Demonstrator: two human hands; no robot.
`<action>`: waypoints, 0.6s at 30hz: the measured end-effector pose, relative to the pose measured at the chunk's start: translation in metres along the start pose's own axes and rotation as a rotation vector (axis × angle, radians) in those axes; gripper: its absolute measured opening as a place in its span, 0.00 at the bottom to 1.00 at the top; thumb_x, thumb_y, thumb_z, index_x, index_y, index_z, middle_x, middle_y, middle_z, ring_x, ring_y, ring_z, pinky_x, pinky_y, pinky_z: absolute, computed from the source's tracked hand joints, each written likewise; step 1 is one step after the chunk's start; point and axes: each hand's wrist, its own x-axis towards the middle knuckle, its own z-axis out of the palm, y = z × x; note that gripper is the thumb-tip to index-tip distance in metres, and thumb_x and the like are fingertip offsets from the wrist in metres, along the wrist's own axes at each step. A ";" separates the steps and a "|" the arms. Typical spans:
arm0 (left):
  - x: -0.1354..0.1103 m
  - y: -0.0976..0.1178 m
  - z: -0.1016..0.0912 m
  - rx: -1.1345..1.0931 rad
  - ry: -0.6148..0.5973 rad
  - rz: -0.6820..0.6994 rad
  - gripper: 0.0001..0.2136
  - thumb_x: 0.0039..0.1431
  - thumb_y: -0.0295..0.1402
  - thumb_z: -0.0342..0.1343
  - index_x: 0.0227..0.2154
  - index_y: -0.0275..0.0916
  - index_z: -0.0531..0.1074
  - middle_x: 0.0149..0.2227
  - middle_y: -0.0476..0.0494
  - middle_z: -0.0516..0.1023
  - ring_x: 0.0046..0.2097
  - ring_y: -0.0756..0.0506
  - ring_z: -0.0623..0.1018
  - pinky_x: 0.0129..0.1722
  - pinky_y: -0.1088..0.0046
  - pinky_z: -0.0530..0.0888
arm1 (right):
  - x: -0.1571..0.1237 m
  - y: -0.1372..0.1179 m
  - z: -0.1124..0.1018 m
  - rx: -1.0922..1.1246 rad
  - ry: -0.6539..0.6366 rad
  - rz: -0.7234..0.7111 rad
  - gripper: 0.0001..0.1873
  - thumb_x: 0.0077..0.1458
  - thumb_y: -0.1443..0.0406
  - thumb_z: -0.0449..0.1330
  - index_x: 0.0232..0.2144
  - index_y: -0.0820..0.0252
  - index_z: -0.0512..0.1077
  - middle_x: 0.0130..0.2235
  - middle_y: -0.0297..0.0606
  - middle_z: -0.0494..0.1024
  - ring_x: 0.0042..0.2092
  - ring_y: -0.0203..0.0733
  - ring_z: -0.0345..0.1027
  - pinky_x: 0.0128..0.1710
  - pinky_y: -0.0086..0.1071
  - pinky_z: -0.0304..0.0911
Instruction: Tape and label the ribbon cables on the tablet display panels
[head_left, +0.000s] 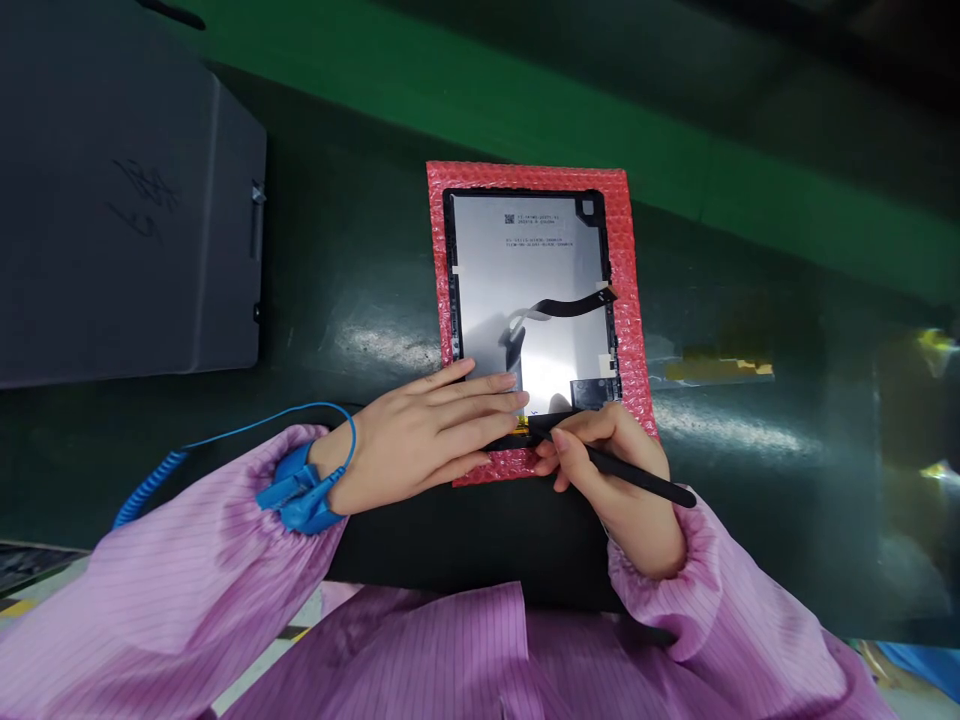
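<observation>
A tablet display panel (484, 290) with a silvery back and black frame lies on a red bubble-wrap sheet (626, 230). My left hand (420, 435) rests flat across the panel's lower left, fingers stretched out. In my right hand (619, 475) is a black pen-like tool (645, 480), gripped between thumb and fingers. Its tip points at the lower edge of the panel, near a small yellow strip (520, 425) by my left fingertips; exact contact is hard to make out. A black flex cable (566, 307) curves up over the panel and reaches its right edge.
On the left of the dark green table (360, 250) stands a large dark grey case (127, 220) with handwritten marks. A blue wrist strap (300, 490) on my left wrist trails a coiled cord (150, 487). Amber tape (716, 368) lies to the right.
</observation>
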 end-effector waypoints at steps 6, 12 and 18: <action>0.001 0.000 -0.001 -0.031 -0.005 -0.011 0.15 0.74 0.29 0.53 0.58 0.44 0.76 0.68 0.43 0.72 0.72 0.43 0.66 0.76 0.56 0.57 | 0.001 -0.001 0.000 -0.029 0.010 0.000 0.10 0.63 0.66 0.66 0.30 0.54 0.70 0.29 0.31 0.83 0.24 0.35 0.77 0.22 0.27 0.74; 0.003 0.001 -0.001 0.018 -0.031 -0.011 0.14 0.77 0.31 0.48 0.56 0.42 0.77 0.68 0.44 0.72 0.73 0.43 0.65 0.76 0.56 0.56 | 0.000 0.001 -0.001 -0.065 0.016 0.002 0.11 0.63 0.66 0.66 0.29 0.54 0.69 0.29 0.30 0.82 0.25 0.34 0.77 0.22 0.26 0.72; 0.003 0.001 -0.003 0.040 -0.070 -0.018 0.15 0.77 0.32 0.48 0.57 0.42 0.77 0.68 0.44 0.72 0.73 0.42 0.64 0.76 0.56 0.56 | -0.001 0.002 -0.001 -0.099 -0.007 0.028 0.12 0.65 0.63 0.65 0.30 0.53 0.68 0.29 0.31 0.83 0.25 0.35 0.77 0.25 0.29 0.73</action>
